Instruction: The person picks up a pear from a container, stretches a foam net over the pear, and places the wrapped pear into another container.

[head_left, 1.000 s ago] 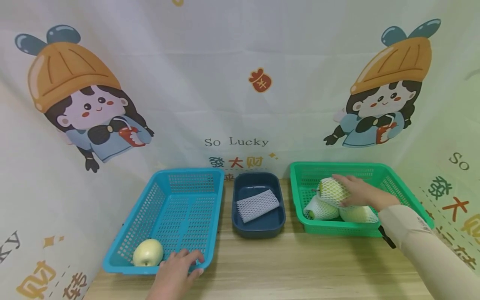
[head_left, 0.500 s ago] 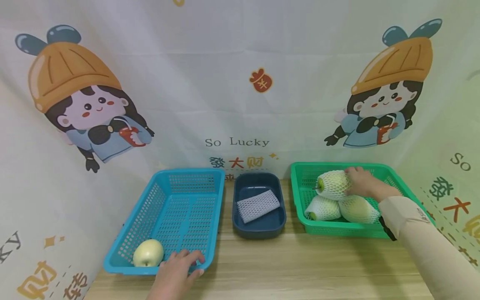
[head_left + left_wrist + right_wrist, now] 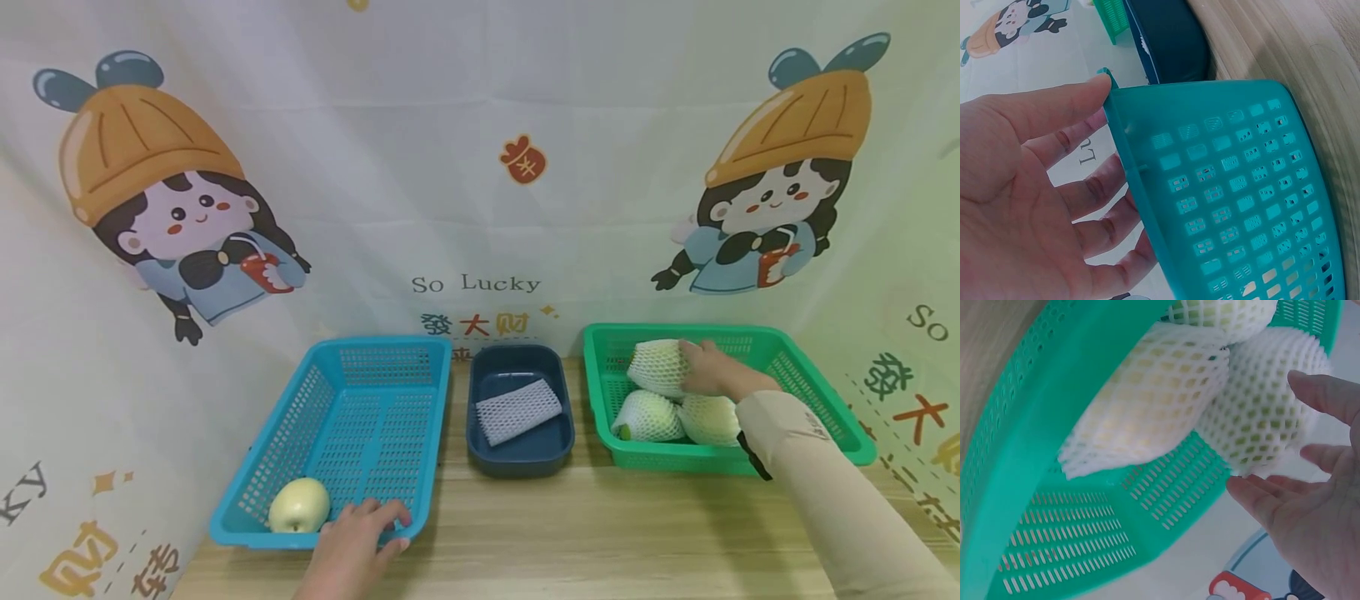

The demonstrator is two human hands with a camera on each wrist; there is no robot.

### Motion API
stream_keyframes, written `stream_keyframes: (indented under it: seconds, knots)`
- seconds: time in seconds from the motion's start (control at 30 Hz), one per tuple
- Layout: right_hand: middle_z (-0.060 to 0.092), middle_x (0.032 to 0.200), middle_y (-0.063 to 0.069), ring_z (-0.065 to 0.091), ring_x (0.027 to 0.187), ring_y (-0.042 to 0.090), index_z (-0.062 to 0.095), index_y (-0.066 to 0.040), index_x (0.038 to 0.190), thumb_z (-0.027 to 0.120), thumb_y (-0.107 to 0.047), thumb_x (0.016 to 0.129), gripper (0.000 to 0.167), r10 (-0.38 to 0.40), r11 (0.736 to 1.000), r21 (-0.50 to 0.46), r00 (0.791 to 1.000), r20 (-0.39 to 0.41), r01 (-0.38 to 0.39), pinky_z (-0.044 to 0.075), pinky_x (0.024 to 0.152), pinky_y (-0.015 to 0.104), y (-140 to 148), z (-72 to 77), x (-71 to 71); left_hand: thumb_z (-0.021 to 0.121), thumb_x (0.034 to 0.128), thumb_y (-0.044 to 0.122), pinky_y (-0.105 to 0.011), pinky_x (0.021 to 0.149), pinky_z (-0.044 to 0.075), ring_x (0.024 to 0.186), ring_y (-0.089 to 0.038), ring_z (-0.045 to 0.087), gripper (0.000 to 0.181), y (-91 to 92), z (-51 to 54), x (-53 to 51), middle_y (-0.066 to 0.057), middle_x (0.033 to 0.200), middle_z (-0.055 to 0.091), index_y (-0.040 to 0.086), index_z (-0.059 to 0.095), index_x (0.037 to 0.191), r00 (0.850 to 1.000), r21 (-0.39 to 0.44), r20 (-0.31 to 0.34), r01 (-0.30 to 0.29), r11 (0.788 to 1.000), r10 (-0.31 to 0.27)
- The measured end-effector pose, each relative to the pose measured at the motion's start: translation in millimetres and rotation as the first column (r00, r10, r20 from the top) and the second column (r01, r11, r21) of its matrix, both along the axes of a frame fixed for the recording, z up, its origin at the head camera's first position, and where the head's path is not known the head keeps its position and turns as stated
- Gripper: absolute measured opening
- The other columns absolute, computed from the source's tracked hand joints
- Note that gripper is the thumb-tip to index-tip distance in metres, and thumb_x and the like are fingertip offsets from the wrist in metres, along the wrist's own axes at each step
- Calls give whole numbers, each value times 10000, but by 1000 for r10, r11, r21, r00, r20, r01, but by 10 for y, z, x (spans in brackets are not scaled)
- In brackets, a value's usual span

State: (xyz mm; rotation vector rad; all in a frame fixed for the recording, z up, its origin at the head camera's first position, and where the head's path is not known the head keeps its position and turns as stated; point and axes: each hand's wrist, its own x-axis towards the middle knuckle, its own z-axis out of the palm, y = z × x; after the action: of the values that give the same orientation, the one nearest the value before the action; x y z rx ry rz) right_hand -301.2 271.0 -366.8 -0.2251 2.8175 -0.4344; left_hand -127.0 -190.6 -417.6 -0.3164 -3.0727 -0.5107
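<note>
My left hand grips the near rim of the blue basket, thumb outside and fingers over the edge. Beside it in that basket lies a bare pale-yellow pear. At the green basket, my right hand holds a pear in a white foam net by its right end. Thumb and fingertips lie around this pear in the right wrist view. Two more netted pears sit in front of it, one on the left and one on the right; the sleeve partly hides the right one.
Between the baskets stands a dark blue tub with a flattened white foam net inside. All three containers stand on a wood-grain table. A printed cloth hangs close behind them and at both sides.
The right hand has lifted its netted pear slightly and moved a little left with it; the pear has turned, so its green stem end no longer shows. The left hand has stayed put.
</note>
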Motion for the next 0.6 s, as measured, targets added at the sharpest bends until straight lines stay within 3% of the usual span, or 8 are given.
stream_keyframes:
  seconds: [0.17, 0.3, 0.6]
  knots:
    - [277, 1375, 405, 277, 1253, 554, 295, 144, 1361, 544, -131, 895, 596, 73, 997, 13, 995, 73, -74, 333, 979, 598, -33, -94, 0, 719, 779, 221, -422, 657, 415, 789, -148, 489, 180, 2, -5, 5, 55, 849, 580, 260, 599, 906, 1000, 2, 0, 2, 1000, -2]
    - [321, 1371, 375, 312, 1245, 540, 349, 133, 1339, 532, -136, 900, 547, 75, 997, 21, 989, 125, -78, 358, 961, 586, -65, -165, 39, 720, 779, 221, -425, 661, 416, 789, -148, 490, 179, 8, -11, 13, 47, 854, 587, 259, 596, 902, 1000, 7, -13, 10, 1000, -9]
    - [341, 1356, 376, 328, 1233, 543, 370, 128, 1327, 537, -123, 891, 530, 73, 997, 0, 992, 106, -74, 373, 942, 588, -99, -209, 51, 715, 782, 228, -455, 684, 425, 805, -151, 496, 174, 1, -13, 17, 45, 868, 599, 261, 601, 909, 1000, 10, -17, 5, 1000, -5]
